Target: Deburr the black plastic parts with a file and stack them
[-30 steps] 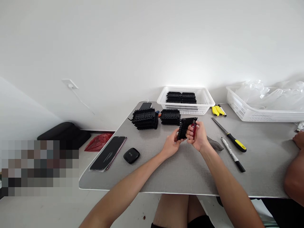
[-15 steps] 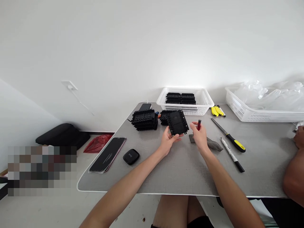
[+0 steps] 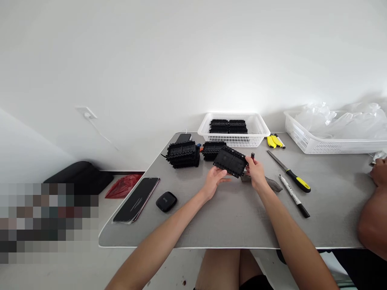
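Note:
A flat black plastic panel [image 3: 230,161], rectangular with toothed edges, is tilted above the table between my two hands. At its lower left edge, my left hand [image 3: 214,180] pinches it with the thumb on top and fingers underneath. My right hand [image 3: 254,169] grips the panel's right end. A dark red, pen-like tool [image 3: 252,155] also sticks up from my right fist; its lower part is hidden. Below that hand lies a crumpled grey cloth [image 3: 273,184]. Behind the panel stand two stacks of similar black panels, one on the left [image 3: 182,154] and one nearer the middle [image 3: 211,150].
A white basket [image 3: 232,141] holding black panels stands by the wall. Rightward are a yellow-handled file [image 3: 298,180], a marker [image 3: 294,196], yellow tools [image 3: 273,141] and a basket [image 3: 341,146] of plastic bags. A phone [image 3: 137,199] and black case [image 3: 166,201] lie left. Someone's arm [image 3: 373,221] rests at right.
The panel has turned from upright to lying more sideways. My right hand, apart from it before, has come left and taken hold of its right end, keeping the red tool.

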`<action>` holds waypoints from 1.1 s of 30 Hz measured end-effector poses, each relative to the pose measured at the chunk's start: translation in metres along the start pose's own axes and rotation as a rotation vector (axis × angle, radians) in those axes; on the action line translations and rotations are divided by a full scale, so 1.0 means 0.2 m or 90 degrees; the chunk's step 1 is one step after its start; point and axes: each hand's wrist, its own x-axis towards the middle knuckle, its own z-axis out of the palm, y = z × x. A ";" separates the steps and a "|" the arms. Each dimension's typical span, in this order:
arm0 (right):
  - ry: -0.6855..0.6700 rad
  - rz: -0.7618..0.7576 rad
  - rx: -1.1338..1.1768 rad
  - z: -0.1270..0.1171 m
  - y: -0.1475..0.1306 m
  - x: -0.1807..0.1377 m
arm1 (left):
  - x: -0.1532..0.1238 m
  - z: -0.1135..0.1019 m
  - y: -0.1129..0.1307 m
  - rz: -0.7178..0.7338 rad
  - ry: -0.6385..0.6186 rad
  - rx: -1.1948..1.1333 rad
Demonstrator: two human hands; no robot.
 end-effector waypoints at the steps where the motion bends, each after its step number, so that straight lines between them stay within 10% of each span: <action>1: 0.008 0.007 0.025 -0.01 -0.01 0.01 | 0.00 0.00 0.01 -0.002 0.007 -0.006; 33: -0.062 0.004 0.084 0.01 0.00 -0.02 | 0.00 0.01 0.02 -0.015 0.071 -0.008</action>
